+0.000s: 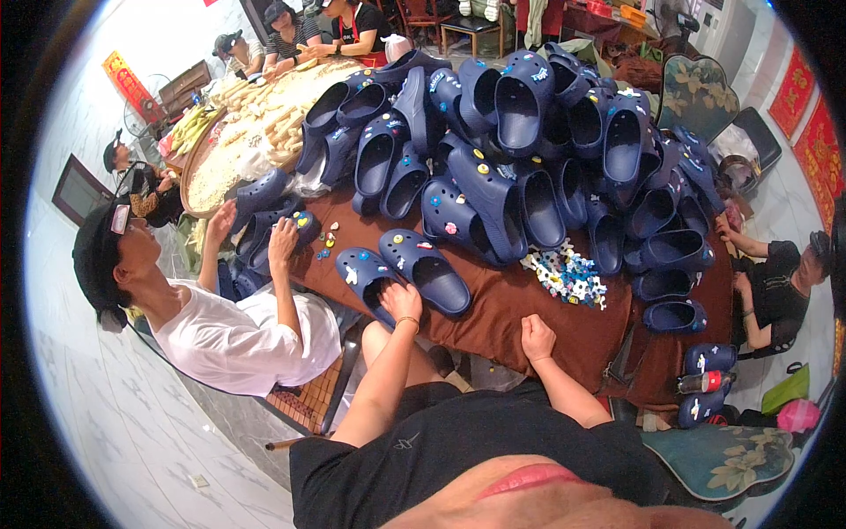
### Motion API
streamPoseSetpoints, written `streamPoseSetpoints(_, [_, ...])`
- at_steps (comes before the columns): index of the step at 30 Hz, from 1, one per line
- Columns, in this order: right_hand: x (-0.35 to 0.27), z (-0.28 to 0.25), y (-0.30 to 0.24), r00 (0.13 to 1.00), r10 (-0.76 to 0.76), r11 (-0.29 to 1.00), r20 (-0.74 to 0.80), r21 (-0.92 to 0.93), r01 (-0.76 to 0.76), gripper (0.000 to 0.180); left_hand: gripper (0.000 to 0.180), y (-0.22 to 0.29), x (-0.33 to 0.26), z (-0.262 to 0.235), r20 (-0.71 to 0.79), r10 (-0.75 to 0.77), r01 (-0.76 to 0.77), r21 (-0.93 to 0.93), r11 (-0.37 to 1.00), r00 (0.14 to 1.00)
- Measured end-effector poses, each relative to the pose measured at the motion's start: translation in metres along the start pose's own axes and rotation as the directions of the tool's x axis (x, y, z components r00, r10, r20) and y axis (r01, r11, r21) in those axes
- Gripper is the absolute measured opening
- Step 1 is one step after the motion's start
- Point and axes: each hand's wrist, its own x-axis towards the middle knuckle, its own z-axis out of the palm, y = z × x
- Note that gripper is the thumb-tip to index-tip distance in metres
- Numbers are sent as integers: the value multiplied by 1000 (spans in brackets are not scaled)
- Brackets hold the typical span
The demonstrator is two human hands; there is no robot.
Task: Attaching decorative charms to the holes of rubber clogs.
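Observation:
Two navy clogs with small charms lie side by side on the brown cloth in front of me, the left clog [357,267] and the right clog [429,273]. My left hand [401,301] grips the left clog at its opening, the fingertips partly hidden inside. My right hand [536,338] is closed in a fist at the table's near edge; whatever is in it, if anything, is hidden. Beyond that fist lies a pile of small white, blue and yellow charms [566,275]. A few loose charms [328,236] are scattered left of the pair.
A tall heap of navy clogs [520,115] covers the table's far side. At my left sits a person in white [247,326], hands at another clog; a person in black [775,291] is at the right. A round tray of corn [207,172] stands far left, with people behind.

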Motion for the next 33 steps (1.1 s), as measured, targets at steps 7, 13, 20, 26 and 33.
streamPoseSetpoints(7, [-3, 1, 0, 1000, 20, 1000, 18, -24, -19, 23, 31, -2, 0, 5, -58, 4, -3, 2, 1000, 998])
streamPoseSetpoints(13, [-3, 2, 0, 1000, -5, 1000, 6, -11, 5, 22, 32, -7, 2, 8, -35, -18, 18, 2, 1000, 999])
streamPoseSetpoints(20, [-1, 1, 0, 1000, -16, 1000, -3, -19, 16, 21, 31, -3, 2, 8, -30, -16, 16, -8, 1000, 999])
streamPoseSetpoints(26, [-2, 1, 0, 999, -32, 999, -20, 10, 33, 21, 32, -4, -1, 7, -53, -14, 13, -20, 1000, 999])
streamPoseSetpoints(33, [-2, 0, -2, 997, -41, 998, -60, 40, 43, 22, 33, -6, -1, 9, -73, -4, 1, -36, 999, 997])
